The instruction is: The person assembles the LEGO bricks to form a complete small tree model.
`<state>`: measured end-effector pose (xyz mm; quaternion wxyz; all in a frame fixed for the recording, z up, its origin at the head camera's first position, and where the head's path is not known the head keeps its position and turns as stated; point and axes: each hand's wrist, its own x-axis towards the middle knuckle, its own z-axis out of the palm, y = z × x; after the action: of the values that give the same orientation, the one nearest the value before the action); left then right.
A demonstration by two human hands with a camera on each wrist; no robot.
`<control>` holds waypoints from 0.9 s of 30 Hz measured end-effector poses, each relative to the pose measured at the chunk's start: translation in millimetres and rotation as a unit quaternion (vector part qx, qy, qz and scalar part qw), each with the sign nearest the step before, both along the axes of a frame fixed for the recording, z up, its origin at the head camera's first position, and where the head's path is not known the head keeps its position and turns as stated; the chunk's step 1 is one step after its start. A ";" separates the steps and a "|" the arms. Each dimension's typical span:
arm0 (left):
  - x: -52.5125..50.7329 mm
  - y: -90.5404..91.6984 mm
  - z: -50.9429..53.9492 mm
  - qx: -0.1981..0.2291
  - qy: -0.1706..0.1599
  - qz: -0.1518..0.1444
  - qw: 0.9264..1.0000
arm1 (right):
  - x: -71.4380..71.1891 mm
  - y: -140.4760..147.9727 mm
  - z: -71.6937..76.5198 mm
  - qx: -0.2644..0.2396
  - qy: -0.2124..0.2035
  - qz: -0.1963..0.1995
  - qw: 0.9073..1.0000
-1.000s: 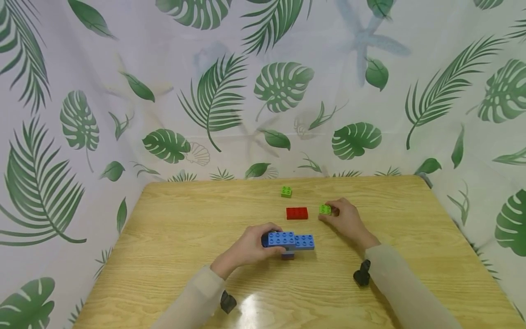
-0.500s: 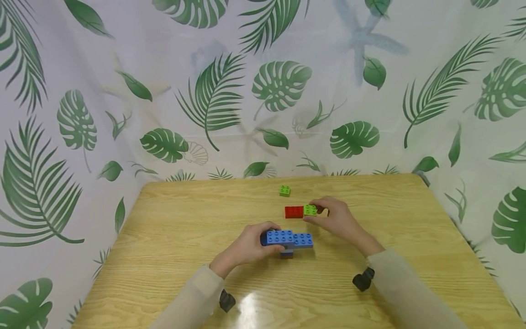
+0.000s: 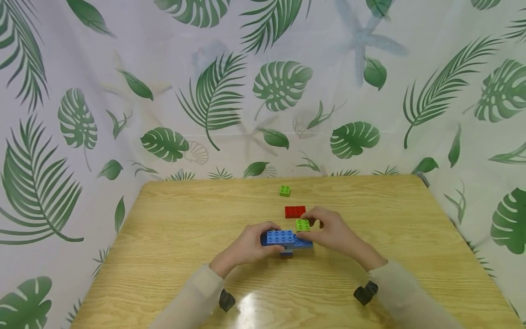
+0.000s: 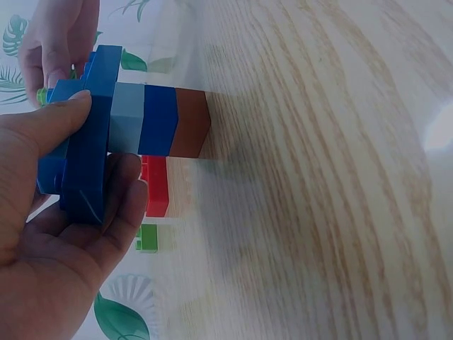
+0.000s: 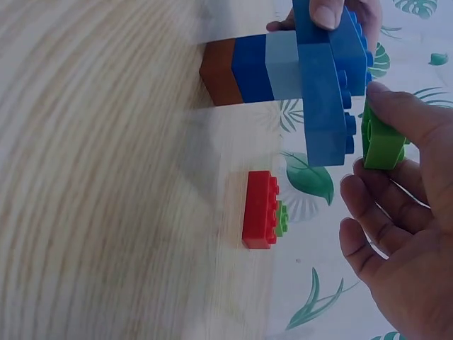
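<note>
A brick structure stands on the table. Its column has a brown brick (image 5: 219,72), a dark blue brick (image 5: 250,69) and a pale blue-grey brick (image 5: 283,65). Blue bricks (image 3: 281,236) spread wider across the top. My left hand (image 3: 248,245) grips the left side of this top, thumb on the near side and fingers behind. Between thumb and fingers, my right hand (image 3: 334,231) pinches a light green brick (image 3: 302,225). In the right wrist view that brick (image 5: 384,144) is slightly tilted, just off the studs at the structure's right end.
Behind the structure a red brick (image 3: 295,212) lies on the wooden table (image 3: 185,205). Farther back sits a second light green brick (image 3: 285,191). A leaf-patterned cloth (image 3: 230,160) hangs behind the table and at both sides.
My right hand has carried the light green brick left, past the red brick's right end, then toward me to above the structure's right end. My left hand keeps its hold in place.
</note>
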<state>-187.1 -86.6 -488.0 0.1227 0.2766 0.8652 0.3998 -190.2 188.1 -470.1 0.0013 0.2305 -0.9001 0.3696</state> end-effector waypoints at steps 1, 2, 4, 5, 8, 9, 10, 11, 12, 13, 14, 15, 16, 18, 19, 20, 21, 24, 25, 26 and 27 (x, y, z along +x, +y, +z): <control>0.2 0.0 0.3 0.002 0.000 0.000 1.000 | 1.5 -0.4 -0.6 -0.002 -0.001 0.004 1.000; 0.4 -0.2 0.4 0.004 0.000 -0.001 1.000 | 2.9 -0.7 -1.1 -0.004 -0.002 0.008 1.000; 0.5 -0.3 0.6 0.007 -0.002 -0.001 1.000 | 5.3 -1.4 -1.3 -0.006 -0.008 0.015 1.000; 0.7 -0.2 0.8 0.008 -0.004 0.001 1.000 | 6.2 -1.7 -1.5 -0.006 -0.009 0.019 1.000; 0.8 0.0 0.6 0.011 -0.003 0.000 1.000 | 8.4 -2.7 -2.5 -0.002 -0.013 0.026 1.000; 0.9 0.1 0.5 0.012 -0.003 0.000 1.000 | 8.9 -2.9 -3.2 -0.001 -0.013 0.030 0.999; 0.9 0.2 0.3 0.014 -0.001 -0.001 1.000 | 9.4 -3.2 -3.9 0.001 -0.013 0.033 0.999; 1.1 0.3 0.3 0.015 -0.001 0.000 1.000 | 9.8 -3.2 -4.7 0.002 -0.014 0.035 0.999; 1.4 0.4 0.3 0.015 0.000 -0.001 1.000 | 10.1 -3.2 -5.8 0.003 -0.015 0.037 0.999; 1.5 0.5 0.4 0.016 0.001 -0.001 1.000 | 10.3 -3.4 -6.5 0.004 -0.014 0.039 0.999; 1.6 0.6 0.5 0.016 0.001 0.000 1.000 | 10.4 -3.3 -7.3 0.004 -0.014 0.040 0.999; 1.7 0.7 0.7 0.017 0.002 0.000 1.000 | 10.5 -3.3 -7.9 0.004 -0.014 0.041 0.999; 1.7 0.8 0.7 0.018 0.002 0.000 1.000 | 10.6 -3.5 -8.1 0.006 -0.013 0.040 0.999; 1.8 1.0 1.0 0.019 -0.001 0.002 1.000 | 10.6 -3.4 -8.1 0.004 -0.012 0.041 0.999; 1.8 1.1 1.2 0.019 -0.001 0.002 1.000 | 10.7 -3.4 -7.8 0.003 -0.011 0.042 0.999; 1.8 1.1 1.1 0.020 -0.002 0.003 1.000 | 10.7 -3.4 -7.6 0.004 -0.011 0.042 0.999; 2.0 1.2 1.3 0.020 -0.002 0.003 1.000 | 10.7 -3.4 -7.4 0.004 -0.012 0.043 0.999; 2.3 1.2 0.7 0.020 -0.001 0.004 1.000 | 10.7 -3.3 -7.0 0.007 -0.015 0.043 0.999; 2.2 1.2 0.7 0.020 -0.001 0.004 1.000 | 10.6 -3.3 -6.9 0.008 -0.016 0.043 0.999; 2.3 1.2 0.7 0.021 -0.002 0.004 1.000 | 10.5 -3.2 -7.0 0.009 -0.016 0.043 0.999; 2.2 1.1 0.7 0.022 -0.002 0.004 1.000 | 10.3 -3.2 -7.0 0.010 -0.016 0.044 0.999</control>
<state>-184.9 -85.5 -487.3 0.1167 0.2751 0.8571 0.4195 -179.9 184.9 -477.1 -0.0312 0.2638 -0.8926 0.3642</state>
